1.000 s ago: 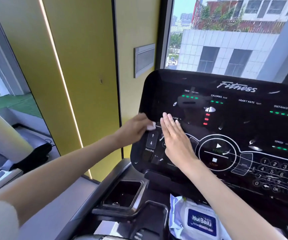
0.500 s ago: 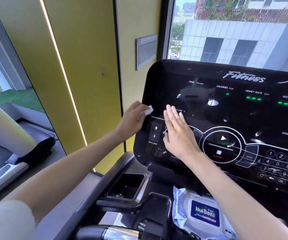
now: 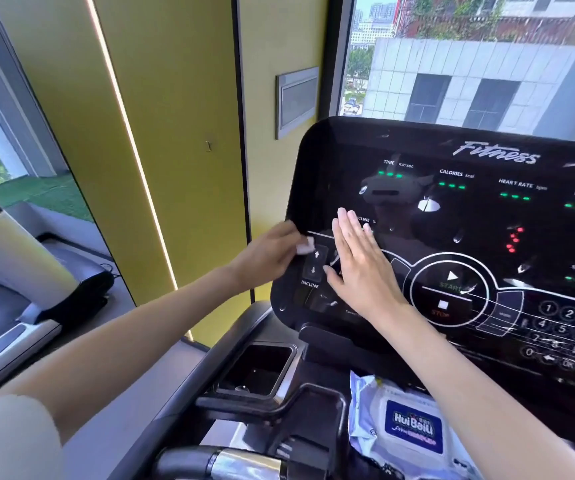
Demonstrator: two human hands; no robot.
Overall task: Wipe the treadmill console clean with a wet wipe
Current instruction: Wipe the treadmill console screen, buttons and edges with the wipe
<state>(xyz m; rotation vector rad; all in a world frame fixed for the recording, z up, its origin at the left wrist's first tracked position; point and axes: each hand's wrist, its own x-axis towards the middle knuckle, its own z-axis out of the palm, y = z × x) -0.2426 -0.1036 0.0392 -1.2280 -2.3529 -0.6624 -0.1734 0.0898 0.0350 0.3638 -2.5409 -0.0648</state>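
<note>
Left hand (image 3: 268,253) seemingly pinches wet wipe (image 3: 305,246) on console (image 3: 480,216); right hand (image 3: 360,271) lies flat, fingers straight

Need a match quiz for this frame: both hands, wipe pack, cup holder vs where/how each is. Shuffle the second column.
1 left hand
2 right hand
3 wet wipe pack
4 cup holder

a lies below the console, blue label up
b flat on the console, fingers straight
c pinches a wet wipe beside the INCLINE buttons
d dark recess left of the pack

Pairs: 1-c, 2-b, 3-a, 4-d
</note>
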